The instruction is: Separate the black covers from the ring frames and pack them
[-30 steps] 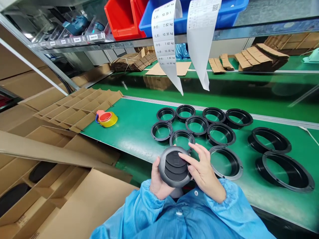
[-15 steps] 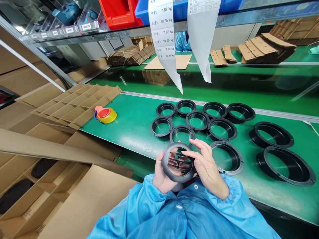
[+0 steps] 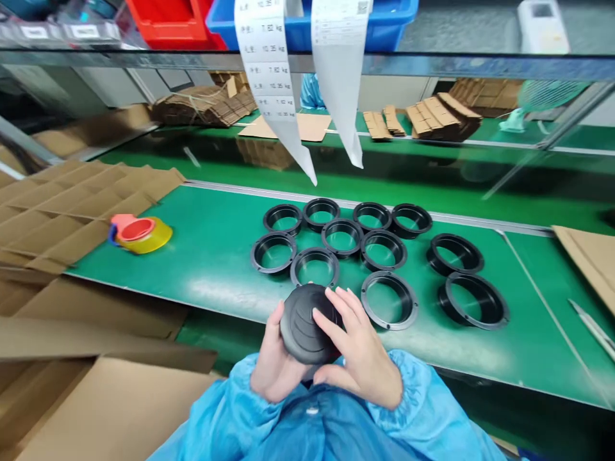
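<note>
My left hand (image 3: 275, 368) is closed around the side and underside of a round black air vent (image 3: 307, 323), held over the front edge of the bench. The vent's slats lie flat, so its face looks like a closed disc with curved lines. My right hand (image 3: 358, 349) is open, its fingers stretched across the vent's right side, and the index fingertip touches the face. Just beyond the hands, several black flanged rings (image 3: 390, 301) lie on the green bench, the nearest beside my right fingers.
Cardboard dividers (image 3: 86, 192) and open boxes (image 3: 115, 410) stand at the left. A yellow and red tape roll (image 3: 151, 235) lies on the green bench (image 3: 211, 256). Paper label strips (image 3: 269, 77) hang from the shelf. A pen-like tool (image 3: 593, 326) and cardboard (image 3: 590, 256) are at right.
The vent's slats have turned from open, with gaps showing, to flat and closed. My right fingers have shifted over its face. The camera view has swung to the right.
</note>
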{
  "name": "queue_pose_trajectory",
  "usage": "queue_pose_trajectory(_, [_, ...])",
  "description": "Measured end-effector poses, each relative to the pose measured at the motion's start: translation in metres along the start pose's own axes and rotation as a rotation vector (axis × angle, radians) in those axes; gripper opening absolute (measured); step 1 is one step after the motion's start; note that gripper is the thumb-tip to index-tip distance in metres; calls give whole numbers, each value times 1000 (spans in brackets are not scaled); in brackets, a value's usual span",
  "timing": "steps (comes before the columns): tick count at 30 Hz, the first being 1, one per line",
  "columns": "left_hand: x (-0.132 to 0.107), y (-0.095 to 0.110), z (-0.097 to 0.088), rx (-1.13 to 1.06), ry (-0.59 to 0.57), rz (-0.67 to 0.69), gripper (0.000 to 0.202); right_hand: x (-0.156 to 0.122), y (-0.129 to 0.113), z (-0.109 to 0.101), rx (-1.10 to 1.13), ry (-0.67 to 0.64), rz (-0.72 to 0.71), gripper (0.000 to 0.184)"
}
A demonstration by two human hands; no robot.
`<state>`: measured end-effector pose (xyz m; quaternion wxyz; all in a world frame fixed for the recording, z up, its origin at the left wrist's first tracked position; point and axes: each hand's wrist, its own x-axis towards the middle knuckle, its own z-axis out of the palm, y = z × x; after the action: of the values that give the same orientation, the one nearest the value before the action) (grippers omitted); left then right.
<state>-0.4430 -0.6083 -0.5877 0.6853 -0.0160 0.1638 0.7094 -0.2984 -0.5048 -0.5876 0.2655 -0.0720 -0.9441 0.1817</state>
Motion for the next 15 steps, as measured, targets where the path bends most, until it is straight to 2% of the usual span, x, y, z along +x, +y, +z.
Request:
queue_pose_trajectory(4, [6, -18, 7, 74, 60, -116, 47, -3, -3, -16, 21, -77, 139, 118])
queue_pose_trajectory(7, [15, -30, 16, 137, 36, -182, 54, -8, 7, -35, -9, -84, 201, 110])
queue_pose_trajectory(10, [23, -32, 18, 271, -45, -183, 61, -14, 34, -57, -199, 63, 333, 99])
queue_pose_trajectory(12, [25, -29, 15, 387, -57, -165, 61, -18, 54, -66, -358, 116, 423, 94])
queue_pose_trajectory(15, [26, -23, 7, 480, -35, -181, 53, -24, 73, -66, -464, 44, 440, 91])
